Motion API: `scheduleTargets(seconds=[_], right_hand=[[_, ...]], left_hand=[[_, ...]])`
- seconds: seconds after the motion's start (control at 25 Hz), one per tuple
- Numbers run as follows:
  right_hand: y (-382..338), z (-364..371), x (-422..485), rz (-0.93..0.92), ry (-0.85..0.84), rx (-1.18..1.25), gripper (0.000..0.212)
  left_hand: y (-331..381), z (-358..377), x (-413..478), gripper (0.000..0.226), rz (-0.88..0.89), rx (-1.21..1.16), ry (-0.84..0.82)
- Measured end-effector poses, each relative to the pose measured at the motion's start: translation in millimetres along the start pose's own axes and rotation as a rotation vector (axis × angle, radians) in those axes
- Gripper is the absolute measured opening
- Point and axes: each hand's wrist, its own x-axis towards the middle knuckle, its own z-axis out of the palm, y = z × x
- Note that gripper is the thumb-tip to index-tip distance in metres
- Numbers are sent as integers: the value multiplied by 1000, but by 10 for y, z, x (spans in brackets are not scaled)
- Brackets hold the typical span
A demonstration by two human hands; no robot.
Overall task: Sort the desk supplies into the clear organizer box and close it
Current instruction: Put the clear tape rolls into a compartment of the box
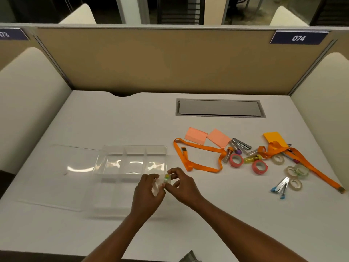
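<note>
The clear organizer box (105, 163) lies open on the desk, its lid (62, 174) flat to the left and its compartments bare. At the box's front right corner my left hand (147, 193) and my right hand (181, 184) meet. Both pinch a small clear tape roll (167, 179) with a green-yellow core. The other supplies lie to the right: two pink tape rolls (236, 160), clear tape rolls (291, 172), pink sticky notes (196, 136), an orange pad (274, 138), orange lanyards (198, 157), staple removers (281, 187) and small tubes (252, 158).
A grey cable hatch (220, 108) is set into the desk at the back. Tan partition walls close the desk at the back and sides. A grey object (190, 257) pokes in at the bottom edge.
</note>
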Motion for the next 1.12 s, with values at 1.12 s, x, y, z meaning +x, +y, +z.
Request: scheduleTargets(seconds=[1.12], right_hand=[[994,-1165,-436,-47,355,-466,44]], left_hand=[[1104,1234,272,61,481,419,-408]])
